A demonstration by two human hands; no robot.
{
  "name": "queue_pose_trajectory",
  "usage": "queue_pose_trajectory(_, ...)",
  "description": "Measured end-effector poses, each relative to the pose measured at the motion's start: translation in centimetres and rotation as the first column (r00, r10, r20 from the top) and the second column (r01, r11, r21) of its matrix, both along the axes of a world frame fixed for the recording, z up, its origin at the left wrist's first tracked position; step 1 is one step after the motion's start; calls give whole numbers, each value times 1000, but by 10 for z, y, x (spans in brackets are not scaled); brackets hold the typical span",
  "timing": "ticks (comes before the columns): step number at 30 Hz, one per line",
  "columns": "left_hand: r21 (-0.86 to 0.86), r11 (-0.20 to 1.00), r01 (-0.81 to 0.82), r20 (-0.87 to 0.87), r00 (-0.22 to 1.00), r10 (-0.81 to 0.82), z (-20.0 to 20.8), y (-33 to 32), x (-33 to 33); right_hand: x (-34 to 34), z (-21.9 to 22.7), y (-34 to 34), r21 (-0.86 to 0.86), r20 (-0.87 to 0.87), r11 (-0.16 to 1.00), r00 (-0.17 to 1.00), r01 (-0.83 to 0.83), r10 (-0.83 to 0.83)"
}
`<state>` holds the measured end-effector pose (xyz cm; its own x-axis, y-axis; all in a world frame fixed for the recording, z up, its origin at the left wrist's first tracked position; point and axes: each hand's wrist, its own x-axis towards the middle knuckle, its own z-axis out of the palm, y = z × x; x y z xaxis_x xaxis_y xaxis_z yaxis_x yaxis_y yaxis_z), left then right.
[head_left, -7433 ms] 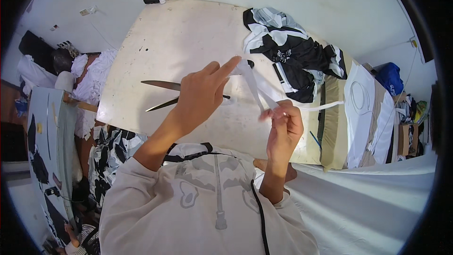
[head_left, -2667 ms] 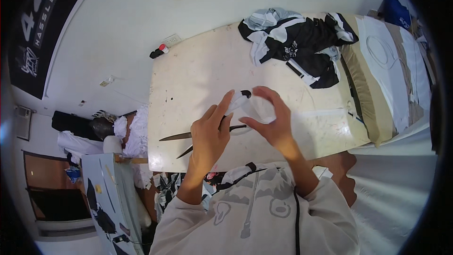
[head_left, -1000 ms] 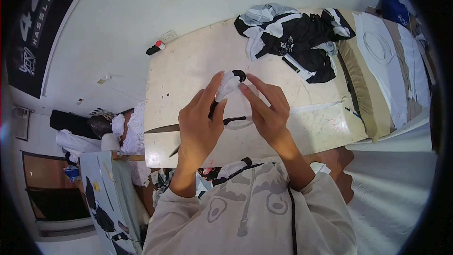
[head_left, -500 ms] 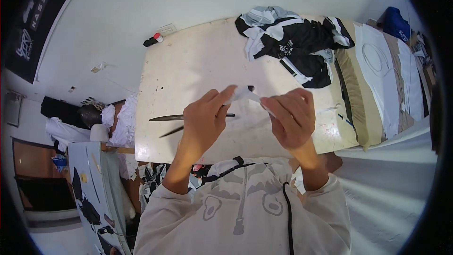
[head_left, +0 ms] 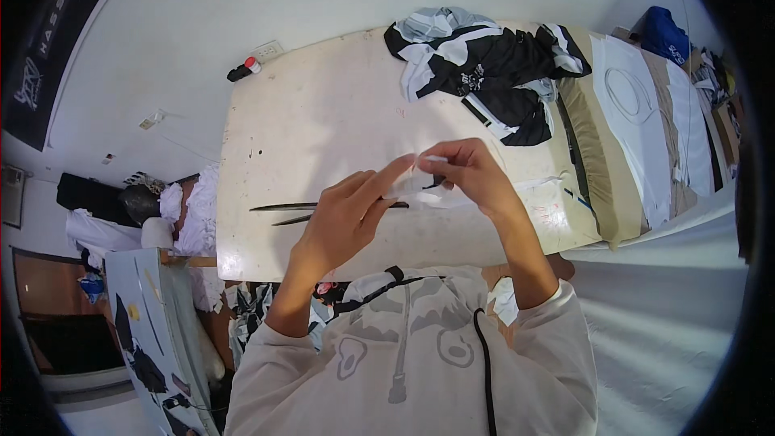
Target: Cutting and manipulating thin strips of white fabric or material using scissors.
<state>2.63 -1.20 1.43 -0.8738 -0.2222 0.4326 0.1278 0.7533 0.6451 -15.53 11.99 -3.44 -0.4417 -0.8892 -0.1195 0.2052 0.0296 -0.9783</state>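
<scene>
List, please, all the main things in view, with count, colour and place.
strip: at least one, white, centre, held
scissors: one pair, dark, left of centre, partly covered
table: one, cream, centre
clothing: heap, count unclear, black, white and grey, upper right
cord: one coil, white, right
bag: one, blue, upper right
sheet: one, white, lower right
cloths: count unclear, white, left
banner: one, black, upper left
sweatshirt: one, pale, bottom
left hand: one, bare, left of centre
right hand: one, bare, right of centre
</scene>
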Motion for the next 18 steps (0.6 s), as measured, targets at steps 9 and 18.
queue_pose_trajectory(9, 321, 946, -33, 126, 992, -8, -18, -8, 0, 1, -44, 8, -55, 61, 986, 986, -154, 158)
queue_pose_trajectory(18, 354, 926, -133, 162, 984, 79, -34, -8, -3, 67, -9, 11, -486, -724, 769, 301, 415, -620)
